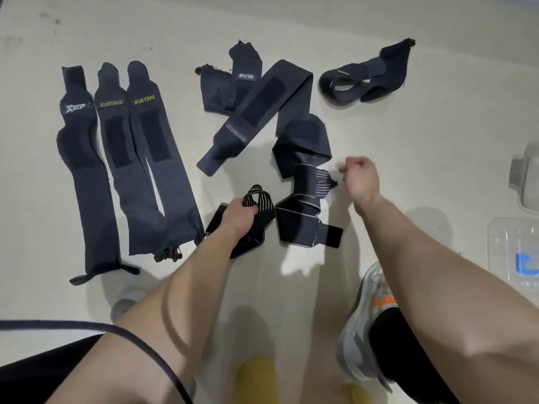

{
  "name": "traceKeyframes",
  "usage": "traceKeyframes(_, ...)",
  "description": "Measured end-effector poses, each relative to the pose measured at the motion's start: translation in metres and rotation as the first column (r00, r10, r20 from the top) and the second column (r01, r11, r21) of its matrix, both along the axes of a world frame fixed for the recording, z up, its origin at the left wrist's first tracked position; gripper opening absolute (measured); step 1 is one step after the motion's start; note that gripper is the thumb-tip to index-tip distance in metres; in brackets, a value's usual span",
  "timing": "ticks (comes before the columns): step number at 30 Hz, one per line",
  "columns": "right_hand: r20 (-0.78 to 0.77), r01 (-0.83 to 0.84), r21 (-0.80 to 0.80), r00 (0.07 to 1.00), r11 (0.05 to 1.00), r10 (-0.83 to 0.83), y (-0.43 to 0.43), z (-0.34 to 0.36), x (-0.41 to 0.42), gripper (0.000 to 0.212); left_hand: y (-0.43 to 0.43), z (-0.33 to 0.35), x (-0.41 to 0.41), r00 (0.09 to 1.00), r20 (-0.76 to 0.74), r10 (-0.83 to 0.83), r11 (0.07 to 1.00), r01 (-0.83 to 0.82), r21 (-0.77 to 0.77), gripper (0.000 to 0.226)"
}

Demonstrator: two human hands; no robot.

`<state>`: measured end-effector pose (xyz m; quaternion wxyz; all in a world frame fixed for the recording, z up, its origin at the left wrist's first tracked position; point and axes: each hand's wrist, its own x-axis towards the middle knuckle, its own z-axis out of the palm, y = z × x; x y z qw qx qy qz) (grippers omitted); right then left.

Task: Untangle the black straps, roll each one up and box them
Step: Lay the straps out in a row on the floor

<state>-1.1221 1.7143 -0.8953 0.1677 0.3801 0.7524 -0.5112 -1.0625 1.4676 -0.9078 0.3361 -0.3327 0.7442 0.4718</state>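
My left hand (240,212) grips the striped strap (267,203) on the floor (408,135), fingers curled through its loop. My right hand (361,182) hovers to the right of that strap, fingers curled, nothing visibly held (blur noted). Three flat straps (116,170) lie to its left, tangled straps (262,112) lie beyond it, and the clear box (513,249) sits well to its right.

Left hand (240,212) reaches forward, fingers curled round a striped strap (264,199). Right hand (361,179) hovers alongside, fingers curled in, holding nothing. Both forearms bare.
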Motion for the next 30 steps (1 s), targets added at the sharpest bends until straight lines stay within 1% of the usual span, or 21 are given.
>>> traceKeyframes(1,0.109,-0.175,0.124,0.981,0.977,0.162,0.004,-0.011,0.018,0.025,0.0,0.0,0.001,1.0,-0.005,0.007,1.0,-0.007,-0.004,0.016)
traceKeyframes(2,0.216,-0.323,0.128,0.932,0.938,0.292,0.005,-0.021,0.037,0.03,0.0,0.001,0.002,1.0,-0.008,0.009,1.0,-0.009,-0.005,0.015)
traceKeyframes(3,0.288,-0.426,0.072,0.875,0.902,0.39,0.005,-0.028,0.056,0.032,0.0,0.002,0.002,1.0,-0.01,0.008,1.0,-0.008,-0.003,0.014)
traceKeyframes(5,0.352,-0.574,0.036,0.773,0.818,0.528,-0.003,-0.035,0.089,0.041,0.001,0.005,0.003,1.0,-0.019,0.007,1.0,-0.007,-0.002,0.016)
traceKeyframes(7,0.378,-0.695,0.109,0.69,0.711,0.617,-0.013,-0.042,0.11,0.056,0.0,0.008,0.003,1.0,-0.018,0.013,1.0,-0.013,-0.012,0.019)
traceKeyframes(8,0.4,-0.731,0.162,0.663,0.663,0.633,-0.018,-0.045,0.117,0.058,0.0,0.009,0.003,1.0,-0.016,0.019,1.0,-0.019,-0.014,0.02)
traceKeyframes(9,0.416,-0.752,0.211,0.648,0.625,0.639,-0.024,-0.046,0.122,0.053,0.0,0.012,0.003,1.0,-0.011,0.019,1.0,-0.019,-0.012,0.02)
traceKeyframes(11,0.422,-0.763,0.266,0.642,0.589,0.641,-0.034,-0.046,0.127,0.041,0.001,0.017,0.003,1.0,-0.014,-0.002,1.0,0.001,-0.013,0.015)
traceKeyframes(12,0.418,-0.758,0.269,0.648,0.595,0.637,-0.038,-0.044,0.126,0.039,0.002,0.019,0.003,1.0,-0.024,-0.008,1.0,0.008,-0.01,0.012)
traceKeyframes(13,0.411,-0.751,0.257,0.654,0.608,0.635,-0.042,-0.043,0.125,0.043,0.002,0.022,0.001,1.0,-0.03,-0.008,1.0,0.007,-0.007,0.011)
traceKeyframes(15,0.411,-0.752,0.211,0.648,0.624,0.642,-0.047,-0.039,0.122,0.056,0.003,0.029,0.0,0.999,-0.035,0.008,1.0,-0.008,0.006,0.013)
traceKeyframes(17,0.416,-0.769,0.2,0.628,0.607,0.658,-0.052,-0.035,0.122,0.062,0.004,0.034,-0.001,0.999,-0.04,0.034,0.999,-0.033,0.031,0.012)
traceKeyframes(20,0.437,-0.788,0.237,0.608,0.568,0.663,-0.063,-0.034,0.128,0.067,0.006,0.045,0.0,0.995,-0.045,0.092,0.993,-0.088,0.083,0.014)
traceKeyframes(22,0.447,-0.79,0.29,0.612,0.541,0.653,-0.07,-0.037,0.137,0.063,0.006,0.049,0.001,0.987,-0.034,0.156,0.974,-0.148,0.169,0.012)
traceKeyframes(24,0.424,-0.799,0.307,0.602,0.518,0.677,-0.071,-0.043,0.142,0.049,0.005,0.052,0.0,0.981,-0.025,0.193,0.957,-0.183,0.225,0.011)
traceKeyframes(25,0.389,-0.793,0.273,0.609,0.545,0.691,-0.07,-0.047,0.142,0.04,0.005,0.055,-0.001,0.98,-0.031,0.197,0.956,-0.186,0.225,0.014)
traceKeyframes(26,0.338,-0.775,0.207,0.629,0.597,0.7,-0.068,-0.048,0.141,0.031,0.002,0.056,-0.004,0.978,-0.048,0.202,0.961,-0.188,0.202,0.017)
traceKeyframes(28,0.223,-0.724,0.074,0.682,0.686,0.696,-0.067,-0.046,0.135,0.019,-0.002,0.059,-0.011,0.961,-0.077,0.267,0.952,-0.25,0.176,0.025)
traceKeyframes(29,0.165,-0.685,0.05,0.723,0.727,0.67,-0.067,-0.042,0.129,0.016,-0.004,0.06,-0.016,0.938,-0.074,0.338,0.921,-0.313,0.23,0.028)
traceKeyframes(30,0.112,-0.631,0.03,0.773,0.775,0.625,-0.067,-0.038,0.121,0.013,-0.007,0.066,-0.022,0.907,-0.053,0.418,0.861,-0.377,0.341,0.033)
